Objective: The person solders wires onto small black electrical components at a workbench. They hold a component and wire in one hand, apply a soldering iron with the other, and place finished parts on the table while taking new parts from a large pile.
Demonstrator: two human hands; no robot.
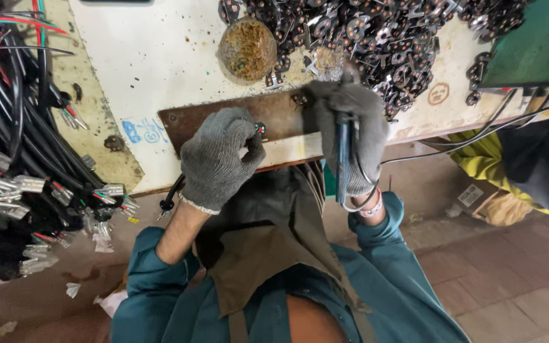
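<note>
While you lean over the worktop (160,57), your left hand (217,159), in a grey knit glove, is closed around the end of a black cable (174,190). The fingertips pinch the cable's coloured wire ends (260,128) against the brown metal plate (223,124) at the worktop's near edge. The cable runs out below the glove and hangs down off the edge.

Your right hand (354,130), also gloved, is wrapped fully around a blue-handled tool (342,159), which you hold upright. Its tip meets the plate near a small black part (300,98); the exact contact point is hidden by the glove. A thin cord (446,149) leads from the tool toward the right.

Beyond the plate, a heap of small black parts with metal tabs (376,32) covers the far side of the worktop. A round container of brownish paste (247,49) sits just beside that heap. To your left, a bundle of black cables with metal terminals (20,159) lies well apart from both hands.
</note>
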